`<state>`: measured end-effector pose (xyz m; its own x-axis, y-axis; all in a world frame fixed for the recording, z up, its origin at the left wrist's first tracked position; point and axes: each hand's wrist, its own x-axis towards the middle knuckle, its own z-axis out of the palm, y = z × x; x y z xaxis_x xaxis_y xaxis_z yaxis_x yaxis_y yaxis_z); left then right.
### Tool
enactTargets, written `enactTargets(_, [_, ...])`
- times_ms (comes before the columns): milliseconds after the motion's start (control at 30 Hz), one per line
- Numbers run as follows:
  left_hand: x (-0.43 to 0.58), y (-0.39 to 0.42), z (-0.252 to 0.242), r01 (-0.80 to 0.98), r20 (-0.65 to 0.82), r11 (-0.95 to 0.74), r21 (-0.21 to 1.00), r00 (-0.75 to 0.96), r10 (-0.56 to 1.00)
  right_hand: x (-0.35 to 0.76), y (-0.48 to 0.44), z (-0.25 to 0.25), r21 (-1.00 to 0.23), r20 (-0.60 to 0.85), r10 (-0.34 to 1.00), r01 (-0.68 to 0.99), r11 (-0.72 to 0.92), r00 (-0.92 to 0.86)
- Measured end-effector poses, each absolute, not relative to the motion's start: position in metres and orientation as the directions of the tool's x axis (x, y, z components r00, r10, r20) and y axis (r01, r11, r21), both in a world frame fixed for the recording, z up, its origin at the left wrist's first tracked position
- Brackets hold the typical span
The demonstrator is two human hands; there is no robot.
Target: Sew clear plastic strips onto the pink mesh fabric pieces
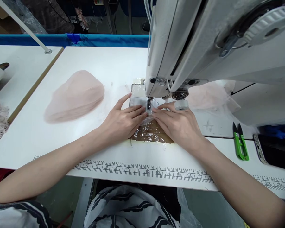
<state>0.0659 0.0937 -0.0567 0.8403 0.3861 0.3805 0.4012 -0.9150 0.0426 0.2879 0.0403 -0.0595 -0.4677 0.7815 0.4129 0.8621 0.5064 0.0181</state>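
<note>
Under the head of a white sewing machine (154, 66), a small piece of sheer pale fabric (147, 121) lies at the presser foot (149, 104). My left hand (123, 122) rests palm down left of the foot, its fingers stretched out over the fabric and plate. On the other side, my right hand (177, 123) has its fingers close together at the fabric's edge, just right of the needle area. Its fingertips partly hide the cloth. Brown tape (152, 131) under clear film covers the bed below both hands.
A pile of sheer pink fabric (76, 96) lies left, with more pink pieces (209, 95) behind the machine's right side. Green thread snips (240, 142) and a phone (275, 152) lie at the right. A printed ruler (137, 169) runs along the table's front edge.
</note>
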Motion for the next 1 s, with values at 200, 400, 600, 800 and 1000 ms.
enactTargets(200, [0.066,0.096,-0.057,0.401,0.368,-0.916,0.03,0.848,0.383,0.288,0.042,-0.059,0.04,0.412,0.775,0.859,0.51,-0.479])
enactTargets(400, [0.066,0.099,-0.059,0.4,0.373,-0.916,0.044,0.844,0.386,0.288,0.044,-0.061,0.064,0.423,0.776,0.87,0.49,-0.468])
enactTargets(600, [0.067,0.102,-0.062,0.4,0.4,-0.915,0.049,0.832,0.385,0.287,0.046,-0.063,0.077,0.456,0.77,0.882,0.465,-0.446])
enactTargets(800, [0.068,0.103,-0.063,0.405,0.396,-0.914,0.018,0.837,0.378,0.288,0.048,-0.063,0.129,0.457,0.77,0.89,0.438,-0.445])
enactTargets(1000, [0.069,0.105,-0.062,0.411,0.387,-0.912,0.011,0.839,0.383,0.287,0.049,-0.061,0.117,0.408,0.808,0.902,0.415,-0.424])
